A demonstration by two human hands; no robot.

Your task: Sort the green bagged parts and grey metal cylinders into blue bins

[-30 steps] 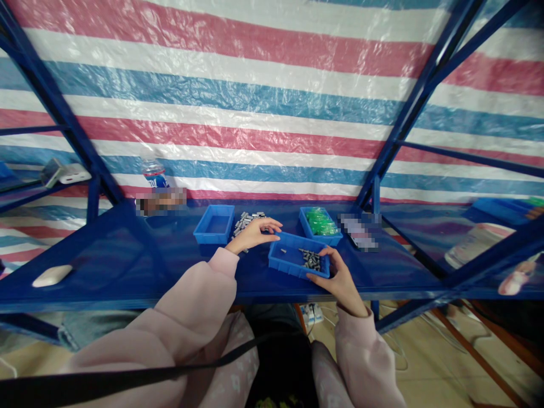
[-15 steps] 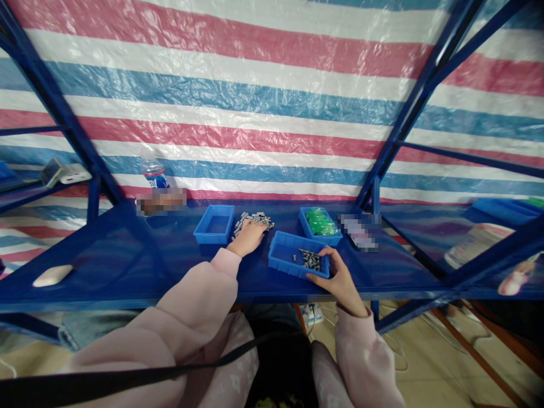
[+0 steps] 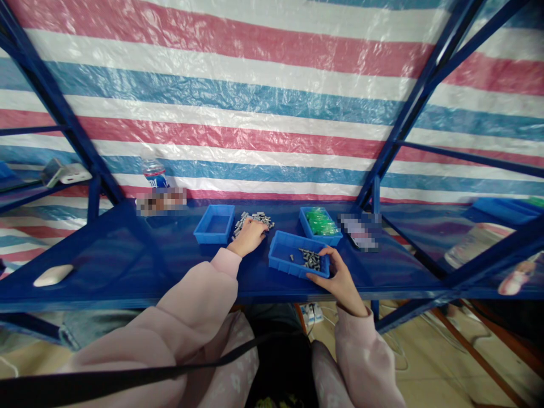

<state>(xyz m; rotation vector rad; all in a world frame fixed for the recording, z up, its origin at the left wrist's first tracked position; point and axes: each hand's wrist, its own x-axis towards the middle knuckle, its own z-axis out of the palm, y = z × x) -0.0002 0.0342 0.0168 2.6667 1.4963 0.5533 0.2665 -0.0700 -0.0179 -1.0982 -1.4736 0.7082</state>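
The left hand (image 3: 250,235) curls its fingers over the pile of small metal fasteners (image 3: 260,216) directly beneath; whether they pinch any, I cannot tell. Just rightward, lengthwise left-to-right, lies the blue parts bin (image 3: 293,268), its right end gripped by the right hand (image 3: 340,277).

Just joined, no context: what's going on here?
A person's right hand grips the right end of a blue plastic bin that holds loose bolt-like metal parts. Their left hand is down at a pile of small metal pieces on the blue table; whether it holds any can't be seen. A second blue bin stands left of the pile; a bin of green packets sits behind the gripped one.
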